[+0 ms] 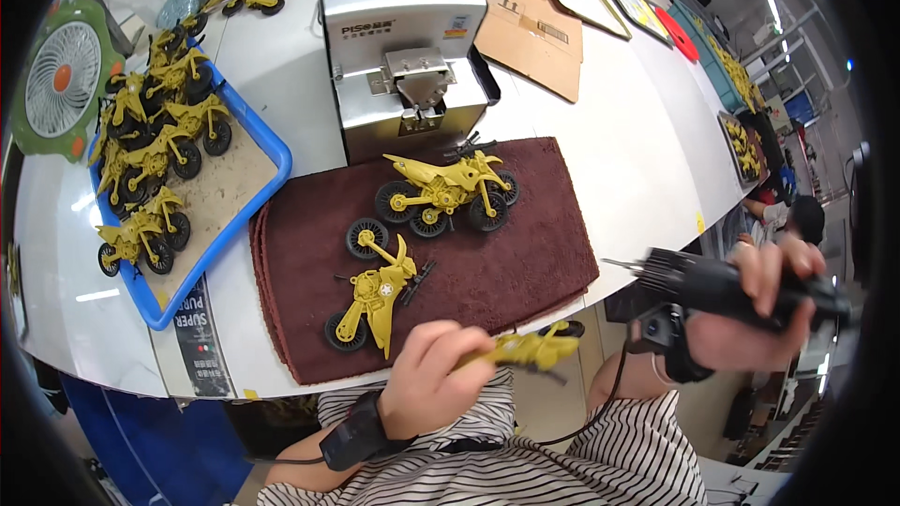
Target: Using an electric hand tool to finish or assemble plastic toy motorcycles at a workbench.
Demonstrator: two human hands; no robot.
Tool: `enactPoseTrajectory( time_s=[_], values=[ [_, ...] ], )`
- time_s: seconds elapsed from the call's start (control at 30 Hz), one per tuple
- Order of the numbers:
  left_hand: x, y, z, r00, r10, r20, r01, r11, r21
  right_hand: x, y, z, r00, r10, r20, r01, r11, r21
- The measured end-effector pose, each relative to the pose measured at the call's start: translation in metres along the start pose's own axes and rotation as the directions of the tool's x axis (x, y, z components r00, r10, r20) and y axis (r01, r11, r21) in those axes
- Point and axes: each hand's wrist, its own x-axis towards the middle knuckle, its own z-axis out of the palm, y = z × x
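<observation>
My left hand (439, 377) is closed around one end of a yellow toy motorcycle (534, 349), at the near edge of the table. A black electric screwdriver (705, 283) is gripped in my right hand (755, 319), off the table's right front edge. Its thin bit points left, and motion smears the hand somewhat. On the brown cloth pad (506, 272) lies a yellow toy motorcycle (380, 295) on its side, just beyond my left hand. Farther back, more yellow toy motorcycles (445, 186) with black wheels lie close together.
Behind the pad stands a metal screw-feeding machine (403, 66). A blue tray (272, 164) at the left holds several yellow toy motorcycles, with a green fan (64, 80) beyond it. Flat cardboard (534, 42) lies at the back right. A person (797, 220) is at the far right.
</observation>
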Motion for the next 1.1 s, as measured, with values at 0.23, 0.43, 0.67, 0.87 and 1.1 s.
enactPoseTrajectory(
  time_s=[0.23,0.43,0.67,0.87,1.1],
  values=[
    [-0.02,0.0,-0.025,0.976,0.048,-0.211,-0.048,0.999,0.005,-0.039,0.043,-0.035,0.929,0.321,-0.187,-0.3,0.945,0.133],
    [-0.019,0.003,-0.036,0.98,0.011,-0.2,-0.008,1.0,0.016,-0.054,0.052,-0.04,0.894,0.358,-0.267,-0.325,0.932,0.16],
    [0.005,0.014,-0.056,0.768,-0.632,-0.104,0.605,0.769,-0.206,-0.061,0.062,-0.043,0.872,0.368,-0.322,-0.336,0.929,0.154],
    [0.032,0.0,-0.063,0.829,-0.559,-0.006,0.495,0.731,0.47,-0.063,0.057,-0.047,0.872,0.336,-0.357,-0.307,0.942,0.139],
    [0.036,0.008,-0.066,0.817,-0.569,0.093,0.525,0.801,0.287,-0.063,0.059,-0.049,0.873,0.342,-0.347,-0.294,0.938,0.184]
  ],
)
